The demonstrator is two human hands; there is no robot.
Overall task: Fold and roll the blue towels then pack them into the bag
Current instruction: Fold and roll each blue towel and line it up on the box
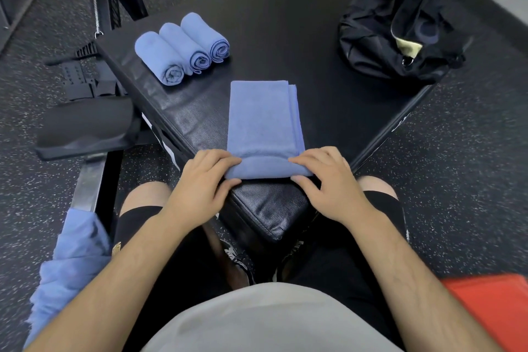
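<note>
A blue towel, folded into a long strip, lies on the black padded box and runs away from me. Its near end is turned over into the start of a roll. My left hand pinches the roll's left end, fingers on top and thumb beneath. My right hand pinches the right end the same way. Three rolled blue towels lie side by side at the box's far left. The black bag sits open at the far right corner.
More loose blue towels hang over a bench at the lower left. A black bench pad and gym equipment stand to the left. Speckled rubber floor surrounds the box. A red object sits at the lower right.
</note>
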